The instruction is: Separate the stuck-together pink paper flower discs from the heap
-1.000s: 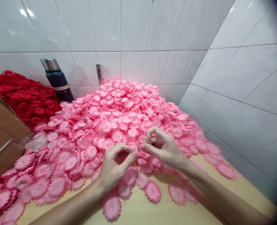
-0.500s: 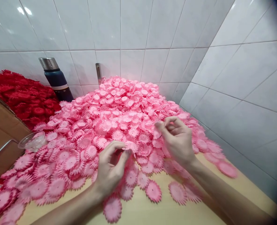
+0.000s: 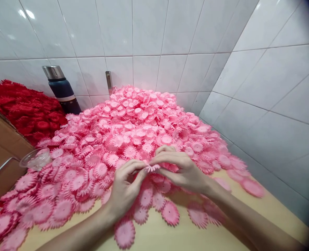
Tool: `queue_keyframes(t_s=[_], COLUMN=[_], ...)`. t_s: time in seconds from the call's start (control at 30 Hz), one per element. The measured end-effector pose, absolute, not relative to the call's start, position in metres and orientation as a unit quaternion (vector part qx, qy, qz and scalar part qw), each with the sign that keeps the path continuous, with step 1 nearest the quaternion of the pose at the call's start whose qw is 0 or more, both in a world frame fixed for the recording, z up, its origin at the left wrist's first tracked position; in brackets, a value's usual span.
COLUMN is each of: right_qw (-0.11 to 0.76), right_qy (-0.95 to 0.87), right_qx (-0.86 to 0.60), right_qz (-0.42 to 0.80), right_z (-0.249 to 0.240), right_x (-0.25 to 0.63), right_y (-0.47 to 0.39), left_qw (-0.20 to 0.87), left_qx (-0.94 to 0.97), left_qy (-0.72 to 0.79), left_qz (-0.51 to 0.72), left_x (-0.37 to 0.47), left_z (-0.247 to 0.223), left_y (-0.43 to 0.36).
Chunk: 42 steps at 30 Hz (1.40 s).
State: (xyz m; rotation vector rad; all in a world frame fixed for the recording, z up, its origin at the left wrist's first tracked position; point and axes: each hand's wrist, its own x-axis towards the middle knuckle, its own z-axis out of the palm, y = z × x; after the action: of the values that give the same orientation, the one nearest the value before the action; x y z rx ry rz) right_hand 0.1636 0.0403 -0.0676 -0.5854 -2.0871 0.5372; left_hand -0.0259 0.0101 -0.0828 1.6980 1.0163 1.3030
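Note:
Between my two hands is a pink fringed flower piece point(image 3: 152, 168), held up in front of the heap. My left hand point(image 3: 127, 186) pinches its left side between thumb and fingers. From the right, my right hand point(image 3: 182, 170) closes thumb and fingers on the same piece. Behind and around both hands spreads a large heap of pink flower pieces point(image 3: 133, 132), round discs with cut edges and small centre holes. A few single discs, such as a darker-edged pink disc point(image 3: 170, 213), lie on the table below my hands.
A pale wooden table point(image 3: 154, 233) carries the heap, against a tiled wall point(image 3: 146, 31). To the left stand a dark blue bottle point(image 3: 63, 91), a pile of red flower pieces point(image 3: 26, 108), a cardboard box point(image 3: 5, 153) and a clear plastic cup point(image 3: 36, 159).
My right hand has moved left and down from the heap to meet my left hand at the flower piece. My left hand has hardly moved.

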Motion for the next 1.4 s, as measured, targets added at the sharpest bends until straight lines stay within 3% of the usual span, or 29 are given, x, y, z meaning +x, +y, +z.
queue_keyframes(t_s=[0.17, 0.3, 0.47, 0.6, 0.93, 1.1, 1.23, 1.4], right_qw=[0.548, 0.543, 0.447, 0.468, 0.430, 0.475, 0.558, 0.569], right_qy=[-0.722, -0.715, -0.808, -0.734, -0.697, -0.693, -0.661, -0.656], right_qx=[-0.400, -0.437, -0.298, -0.301, -0.327, -0.327, -0.391, -0.448], right_qz=[0.137, 0.058, 0.242, 0.389, 0.472, 0.432, 0.316, 0.212], right_z=[-0.070, -0.068, -0.068, -0.072, -0.067, -0.069, -0.073, -0.074], right_x=[0.174, 0.181, 0.173, 0.168, 0.166, 0.163, 0.167, 0.174], right_y=[0.050, 0.052, 0.041, 0.038, 0.033, 0.037, 0.046, 0.051], left_qw=[0.401, 0.456, 0.482, 0.490, 0.491, 0.402, 0.342, 0.279], left_qx=[0.628, 0.577, 0.596, 0.611, 0.614, 0.695, 0.846, 0.919], left_qy=[0.416, 0.395, 0.352, 0.332, 0.337, 0.315, 0.187, 0.151], left_qz=[0.521, 0.551, 0.538, 0.525, 0.518, 0.505, 0.364, 0.234], left_x=[-0.024, -0.021, -0.022, -0.023, -0.022, -0.026, -0.027, -0.027], left_z=[-0.085, -0.088, -0.090, -0.092, -0.092, -0.090, -0.085, -0.085], left_y=[0.011, 0.011, 0.007, 0.007, 0.006, 0.006, 0.004, 0.003])
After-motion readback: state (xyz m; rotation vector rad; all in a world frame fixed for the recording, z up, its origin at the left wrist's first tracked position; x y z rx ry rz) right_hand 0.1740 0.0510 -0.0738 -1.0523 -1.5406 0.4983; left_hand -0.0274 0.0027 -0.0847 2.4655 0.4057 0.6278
